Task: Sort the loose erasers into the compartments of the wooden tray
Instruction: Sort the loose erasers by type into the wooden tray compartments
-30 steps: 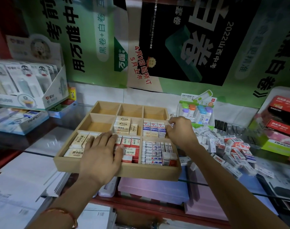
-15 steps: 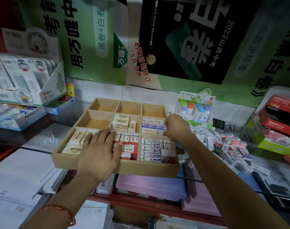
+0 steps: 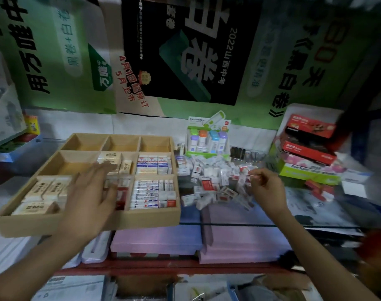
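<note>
Head view: we look down on a wooden tray sitting on a glass counter, with a loose pile of small erasers just to its right. Our left hand lies flat over the tray's front middle compartment, fingers spread and released, holding nothing; it is blurred. Beneath its fingertips we see red-and-white erasers in that compartment. Our right hand is over the right side of the pile, thumb and forefinger pinched together on a small eraser with a red patch; the blur hides its details.

In the tray, the front left compartment holds cream erasers, the front right one holds rows of blue-and-white erasers with a few small ones standing at their right. The middle row has a bare left compartment, cream erasers in the centre and blue-and-white ones at the right. The three back compartments show only wood.

Behind the pile stands a display card of coloured correction tapes. Red boxes are stacked at the far right. Posters cover the wall behind.
</note>
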Demonstrator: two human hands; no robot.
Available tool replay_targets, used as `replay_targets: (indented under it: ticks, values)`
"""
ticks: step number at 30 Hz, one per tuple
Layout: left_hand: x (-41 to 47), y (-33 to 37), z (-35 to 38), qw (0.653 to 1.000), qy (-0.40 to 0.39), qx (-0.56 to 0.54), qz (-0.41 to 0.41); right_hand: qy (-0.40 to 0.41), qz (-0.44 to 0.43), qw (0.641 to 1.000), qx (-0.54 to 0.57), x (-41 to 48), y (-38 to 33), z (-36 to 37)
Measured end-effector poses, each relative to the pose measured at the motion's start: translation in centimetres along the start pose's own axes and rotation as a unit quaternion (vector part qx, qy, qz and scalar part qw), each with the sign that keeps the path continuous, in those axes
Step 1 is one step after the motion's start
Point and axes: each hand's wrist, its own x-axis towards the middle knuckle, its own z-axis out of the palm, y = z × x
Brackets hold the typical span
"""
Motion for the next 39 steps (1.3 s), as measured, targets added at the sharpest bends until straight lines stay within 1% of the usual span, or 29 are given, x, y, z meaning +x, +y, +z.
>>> replay_targets:
  ticks: [2, 4, 5, 6, 8, 10, 12, 13, 15, 18, 21, 25, 27, 28, 29, 31, 32, 33, 34, 35, 37, 39]
  values:
    - [0.0, 3.3, 2.4, 0.996, -0.018, -0.028, 0.084, 0.028, -0.022, 0.999, -0.019, -1.3, 2.2, -0.7]
    - [0.0, 6.8, 5.2, 0.981, -0.054, -0.036, 0.181, 0.039, -0.033, 0.999, -0.006, -2.2, 3.2, -0.6]
    - [0.0, 8.2, 6.6, 0.974, -0.069, -0.028, 0.215, 0.042, -0.053, 0.998, 0.006, -2.5, 3.3, -0.5]
    - [0.2, 9.4, 7.9, 0.969, -0.081, -0.025, 0.230, 0.037, -0.086, 0.996, 0.013, -2.8, 3.1, -0.5]
    - [0.6, 11.4, 10.0, 0.972, -0.097, -0.030, 0.213, -0.005, -0.167, 0.986, -0.024, -3.0, 2.9, -0.6]
    - [1.2, 12.8, 11.4, 0.978, -0.106, -0.045, 0.171, -0.040, -0.242, 0.964, -0.106, -2.8, 3.4, -0.4]
    - [1.7, 13.9, 12.4, 0.979, -0.122, -0.042, 0.158, -0.049, -0.276, 0.944, -0.172, -2.5, 4.1, -0.1]
    - [1.8, 14.4, 12.7, 0.978, -0.131, -0.024, 0.160, -0.052, -0.279, 0.940, -0.191, -2.4, 4.4, 0.1]
    - [1.7, 15.2, 13.3, 0.968, -0.161, 0.054, 0.184, -0.052, -0.274, 0.937, -0.209, -2.3, 4.7, 0.3]
    - [1.1, 15.5, 14.0, 0.947, -0.206, 0.135, 0.206, -0.035, -0.262, 0.945, -0.192, -2.5, 4.4, 0.2]
    - [1.2, 15.4, 14.4, 0.947, -0.205, 0.137, 0.205, -0.035, -0.256, 0.951, -0.169, -2.5, 4.3, 0.1]
    - [1.6, 15.2, 14.7, 0.948, -0.180, 0.127, 0.231, -0.052, -0.253, 0.955, -0.143, -2.6, 4.5, 0.2]
    - [1.5, 15.2, 14.7, 0.944, -0.156, 0.122, 0.264, -0.057, -0.235, 0.965, -0.104, -2.7, 4.5, 0.1]
    - [1.5, 15.3, 14.6, 0.941, -0.147, 0.112, 0.284, -0.047, -0.211, 0.974, -0.066, -2.6, 4.3, 0.0]
    - [1.4, 15.2, 14.8, 0.939, -0.132, 0.104, 0.300, -0.025, -0.171, 0.985, -0.021, -2.5, 4.1, -0.2]
    - [1.3, 15.1, 15.1, 0.942, -0.127, 0.101, 0.292, 0.046, -0.050, 0.996, 0.049, -2.0, 3.9, -0.9]
    - [1.3, 15.3, 14.9, 0.941, -0.138, 0.106, 0.289, 0.079, 0.013, 0.996, 0.047, -1.5, 4.1, -1.5]
    - [1.2, 15.6, 14.5, 0.939, -0.145, 0.109, 0.291, 0.106, 0.064, 0.992, 0.015, -0.7, 4.7, -2.0]
    - [1.2, 16.1, 14.1, 0.937, -0.161, 0.107, 0.290, 0.118, 0.092, 0.988, -0.030, 0.1, 5.4, -2.4]
    - [1.4, 16.3, 13.9, 0.938, -0.183, 0.103, 0.275, 0.104, 0.105, 0.987, -0.070, 0.8, 6.0, -2.8]
    - [1.5, 16.2, 14.4, 0.938, -0.187, 0.118, 0.269, 0.018, 0.115, 0.981, -0.158, 2.1, 6.4, -3.1]
    - [1.1, 16.1, 14.6, 0.934, -0.193, 0.133, 0.270, -0.066, 0.123, 0.957, -0.255, 2.7, 6.3, -2.9]
